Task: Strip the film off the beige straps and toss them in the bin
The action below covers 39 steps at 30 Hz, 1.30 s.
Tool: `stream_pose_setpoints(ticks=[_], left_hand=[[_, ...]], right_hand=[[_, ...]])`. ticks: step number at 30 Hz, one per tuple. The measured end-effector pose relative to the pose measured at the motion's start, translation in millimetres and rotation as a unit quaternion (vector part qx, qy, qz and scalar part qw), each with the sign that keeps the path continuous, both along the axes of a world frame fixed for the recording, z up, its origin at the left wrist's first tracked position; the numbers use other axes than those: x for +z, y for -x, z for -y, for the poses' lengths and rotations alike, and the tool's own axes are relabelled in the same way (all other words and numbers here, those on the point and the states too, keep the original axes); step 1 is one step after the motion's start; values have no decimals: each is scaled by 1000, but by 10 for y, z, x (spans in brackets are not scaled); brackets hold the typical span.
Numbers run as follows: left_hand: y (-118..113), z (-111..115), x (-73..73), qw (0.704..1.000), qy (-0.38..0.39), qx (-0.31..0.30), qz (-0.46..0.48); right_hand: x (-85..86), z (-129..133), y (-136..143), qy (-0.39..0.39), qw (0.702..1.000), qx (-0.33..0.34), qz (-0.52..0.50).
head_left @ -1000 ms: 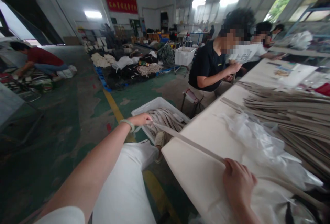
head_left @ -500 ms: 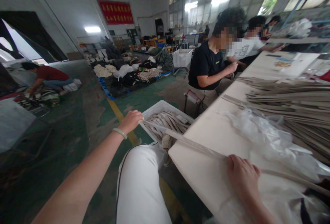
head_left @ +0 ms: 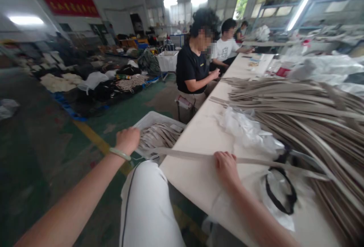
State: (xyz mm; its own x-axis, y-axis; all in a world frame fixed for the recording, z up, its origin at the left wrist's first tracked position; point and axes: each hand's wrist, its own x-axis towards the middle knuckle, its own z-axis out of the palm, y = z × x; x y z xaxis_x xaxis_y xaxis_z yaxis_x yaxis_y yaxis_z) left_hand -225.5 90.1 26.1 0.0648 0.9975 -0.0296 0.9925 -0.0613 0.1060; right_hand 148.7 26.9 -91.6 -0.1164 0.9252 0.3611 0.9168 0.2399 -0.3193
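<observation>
A long flat grey-beige strap [head_left: 192, 154] runs across the corner of the white table [head_left: 199, 178]. My left hand [head_left: 128, 141], with a pale bangle on its wrist, is closed beside the crate's rim, where the strap's slack near end leads; its fingertips are partly hidden. My right hand [head_left: 226, 167] lies on the table with its fingers curled over the strap, which continues to the right beyond it. Below my left hand stands a white plastic crate [head_left: 150, 116] holding many similar straps [head_left: 160, 135].
A big pile of straps [head_left: 298, 99] covers the table's right side. Crumpled clear plastic [head_left: 247, 125] and a black loop [head_left: 280, 190] lie near my right hand. A person in black [head_left: 195, 65] sits at the table's far edge, another in white [head_left: 224, 48] beyond. Heaped goods [head_left: 96, 82] cover the floor behind.
The view has turned right, bringing more of the strap pile into sight. The strap between my hands now sags and bends near my left hand; earlier it ran straight.
</observation>
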Motion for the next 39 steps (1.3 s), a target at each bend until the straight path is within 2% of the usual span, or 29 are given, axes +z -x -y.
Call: stream_pose_setpoints(ticks=[2, 3, 5, 7, 8, 10, 14, 17, 21, 28, 33, 39], left_hand=[[-695, -18, -92, 991, 27, -123, 44], [-1050, -2, -157, 979, 51, -187, 68], [-1663, 42, -298, 950, 103, -276, 100], [-2029, 52, -419, 939, 125, -300, 115], [-2099, 36, -462, 938, 129, -298, 119], [-2044, -32, -508, 944, 130, -278, 122], [-1616, -222, -501, 960, 129, -222, 116], [-1448, -311, -504, 959, 139, -208, 133], [-1492, -306, -530, 950, 152, -212, 173], [-1517, -298, -482, 933, 167, -220, 230], [-1546, -275, -550, 927, 172, -215, 256], [-1648, -202, -547, 929, 142, -221, 262]], right_hand=[[32, 15, 24, 5, 1000, 12, 0], [44, 26, 31, 6, 1000, 18, -1], [62, 49, 33, 7, 1000, 26, -6], [69, 63, 19, 6, 1000, 20, -12], [67, 64, 7, 6, 1000, 11, -16], [51, 57, -23, 5, 1000, -16, -23], [-9, 30, -66, 12, 998, -56, -29], [-46, 21, -60, 15, 998, -58, -33], [-50, 23, -40, 13, 998, -55, -41], [-19, 14, -103, -6, 995, -54, -78], [-8, 17, -107, -15, 994, -45, -94], [5, 25, -69, -28, 994, -57, -89]])
